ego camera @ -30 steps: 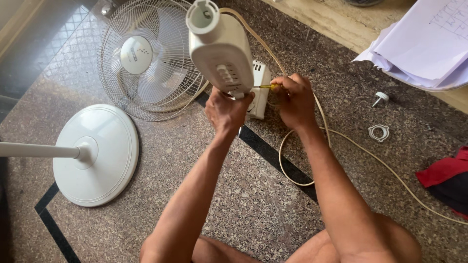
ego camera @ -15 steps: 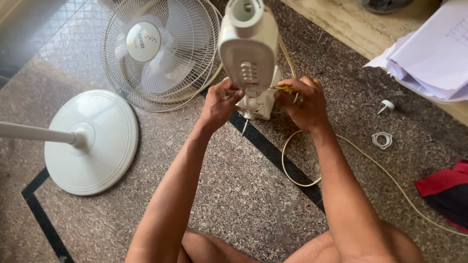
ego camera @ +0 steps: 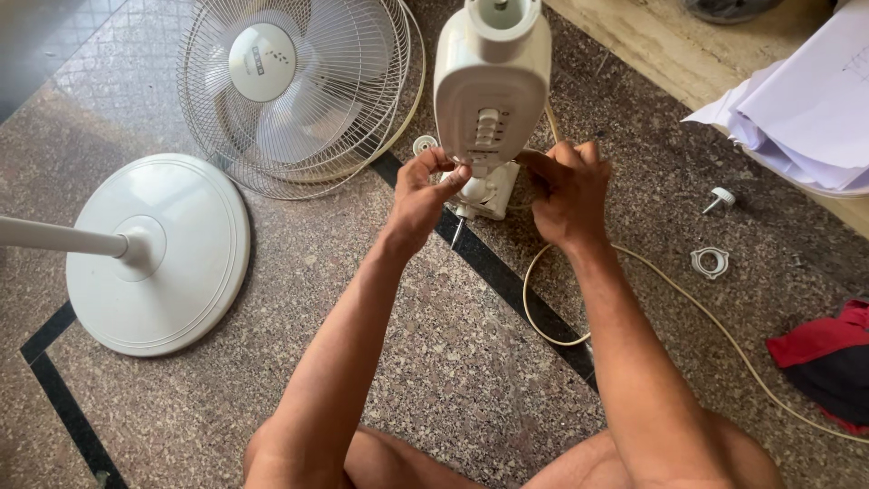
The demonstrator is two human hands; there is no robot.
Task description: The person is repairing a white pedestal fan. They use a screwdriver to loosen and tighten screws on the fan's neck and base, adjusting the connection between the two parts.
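Since the earlier frame, our view has shifted so that the cream fan motor housing [ego camera: 491, 81] stands more upright in the middle of the picture, and both our hands have closed in at its lower end. Our left hand [ego camera: 424, 195] pinches the bottom edge of the housing with thumb and fingertips, a narrow grip closed on the housing just below the row of push buttons. Our right hand [ego camera: 568, 195] is curled beside it; its grip is closed, but we cannot tell what it holds, since the fingers hide it. Below the housing sits its cream neck block [ego camera: 489, 192], resting on the granite floor [ego camera: 471, 362], with a thin metal tip pointing down beneath our left hand.

A cream power cord [ego camera: 579, 340] loops across the floor from behind the housing and runs off to the right. The wire fan guard with its blades [ego camera: 290, 91] lies flat on the floor, just left of the housing. Further left, the round white stand base [ego camera: 172, 263] lies with its pole stretching out of view. Right of our hands, a white plastic ring nut [ego camera: 710, 263] and a white knob screw [ego camera: 720, 197] lie apart on the floor. White papers [ego camera: 806, 109] sit on a raised ledge, and a red and dark cloth [ego camera: 828, 362] lies at the right edge
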